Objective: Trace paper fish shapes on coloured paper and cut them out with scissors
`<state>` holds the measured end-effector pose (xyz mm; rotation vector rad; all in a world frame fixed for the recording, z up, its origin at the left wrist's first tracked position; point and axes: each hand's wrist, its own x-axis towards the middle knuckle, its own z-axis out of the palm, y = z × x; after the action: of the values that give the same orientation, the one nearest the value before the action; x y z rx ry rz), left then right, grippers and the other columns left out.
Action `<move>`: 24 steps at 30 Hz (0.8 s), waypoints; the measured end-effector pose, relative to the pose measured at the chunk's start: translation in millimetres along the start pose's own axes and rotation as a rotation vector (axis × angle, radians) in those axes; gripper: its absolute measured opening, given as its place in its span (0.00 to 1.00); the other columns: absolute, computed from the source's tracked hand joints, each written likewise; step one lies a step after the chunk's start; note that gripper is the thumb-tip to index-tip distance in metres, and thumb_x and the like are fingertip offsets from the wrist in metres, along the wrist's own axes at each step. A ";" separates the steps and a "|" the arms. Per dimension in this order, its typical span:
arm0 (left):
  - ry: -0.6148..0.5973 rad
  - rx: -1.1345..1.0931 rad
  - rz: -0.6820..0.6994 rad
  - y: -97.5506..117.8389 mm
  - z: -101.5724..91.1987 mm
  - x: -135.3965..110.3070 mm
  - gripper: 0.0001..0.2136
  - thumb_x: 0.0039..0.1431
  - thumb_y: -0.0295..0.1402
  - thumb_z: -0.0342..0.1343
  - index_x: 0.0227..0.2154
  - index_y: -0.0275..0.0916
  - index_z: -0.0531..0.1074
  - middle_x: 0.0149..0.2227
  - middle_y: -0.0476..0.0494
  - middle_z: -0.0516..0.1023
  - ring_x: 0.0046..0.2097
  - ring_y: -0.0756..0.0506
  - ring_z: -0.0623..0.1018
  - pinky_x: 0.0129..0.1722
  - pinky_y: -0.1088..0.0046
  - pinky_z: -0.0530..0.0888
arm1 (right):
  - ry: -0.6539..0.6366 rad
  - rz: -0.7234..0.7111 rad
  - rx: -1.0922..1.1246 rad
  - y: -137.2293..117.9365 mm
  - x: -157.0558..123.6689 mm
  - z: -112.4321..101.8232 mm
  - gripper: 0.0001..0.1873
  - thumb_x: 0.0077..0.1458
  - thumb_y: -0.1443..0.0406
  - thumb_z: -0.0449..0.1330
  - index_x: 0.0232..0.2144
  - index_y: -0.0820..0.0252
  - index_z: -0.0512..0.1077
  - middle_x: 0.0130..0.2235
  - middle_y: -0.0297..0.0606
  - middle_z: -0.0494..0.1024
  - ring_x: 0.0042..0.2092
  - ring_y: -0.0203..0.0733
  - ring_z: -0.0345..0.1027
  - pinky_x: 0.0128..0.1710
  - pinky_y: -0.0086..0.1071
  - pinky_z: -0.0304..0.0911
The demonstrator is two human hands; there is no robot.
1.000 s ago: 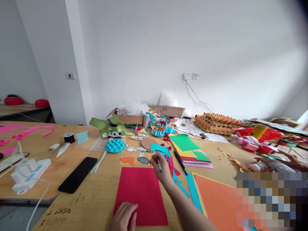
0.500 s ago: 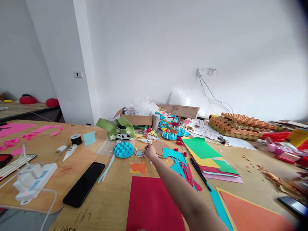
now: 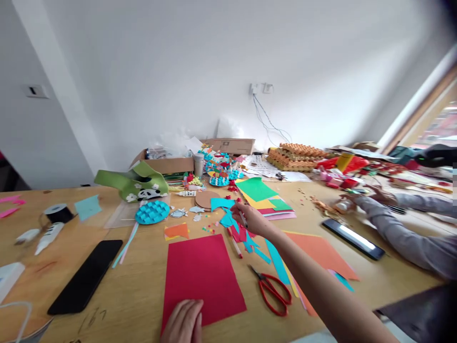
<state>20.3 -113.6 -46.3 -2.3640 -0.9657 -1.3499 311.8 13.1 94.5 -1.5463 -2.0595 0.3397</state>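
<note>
The right hand (image 3: pixel 250 220) pinches a slim white pen (image 3: pixel 243 218) above teal paper scraps (image 3: pixel 228 220). The left hand (image 3: pixel 183 323), fingers together, rests on the near edge of a red paper sheet (image 3: pixel 202 276), with red-handled scissors (image 3: pixel 271 291) lying to its right.

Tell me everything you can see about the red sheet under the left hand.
The red sheet of paper or card is a plain, matte rectangle with no visible marks or cuts. It lies flat on the wooden table, turned slightly at an angle. The left hand rests on its near edge. An orange paper scrap lies just beyond its far edge, and the red-handled scissors lie apart from it on its right.
</note>
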 end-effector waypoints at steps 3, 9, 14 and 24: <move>-0.004 -0.031 0.028 1.0 -9.5 11.9 0.10 0.62 0.25 0.46 0.41 0.36 0.72 0.33 0.44 0.81 0.36 0.49 0.80 0.38 0.77 0.77 | -0.085 -0.010 -0.176 10.8 -56.5 -18.3 0.11 0.58 0.69 0.53 0.44 0.62 0.70 0.38 0.43 0.78 0.38 0.42 0.71 0.36 0.31 0.60; -0.033 -0.018 0.006 6.4 -17.8 17.9 0.10 0.62 0.28 0.47 0.42 0.38 0.72 0.34 0.44 0.81 0.36 0.48 0.80 0.38 0.76 0.77 | -0.246 0.108 -0.605 31.1 -98.9 -14.2 0.19 0.55 0.76 0.53 0.48 0.61 0.71 0.44 0.47 0.76 0.48 0.49 0.66 0.44 0.36 0.59; -0.037 0.031 -0.033 13.4 -22.0 19.9 0.10 0.62 0.27 0.47 0.41 0.40 0.72 0.34 0.45 0.80 0.36 0.47 0.80 0.37 0.73 0.77 | -0.256 0.101 -0.641 51.1 -87.7 0.4 0.20 0.54 0.76 0.54 0.49 0.61 0.69 0.48 0.50 0.73 0.52 0.52 0.61 0.48 0.40 0.56; -0.096 0.046 -0.100 23.5 -26.3 24.4 0.10 0.61 0.24 0.49 0.41 0.38 0.72 0.34 0.44 0.80 0.37 0.47 0.78 0.38 0.70 0.77 | -0.215 0.088 -0.635 49.1 -90.4 1.3 0.24 0.57 0.73 0.53 0.57 0.63 0.64 0.50 0.52 0.71 0.54 0.55 0.59 0.49 0.40 0.55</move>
<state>26.6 -134.4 -9.3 -2.3939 -1.1432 -1.2444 368.7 -56.7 44.9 -2.0384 -2.4149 -0.1483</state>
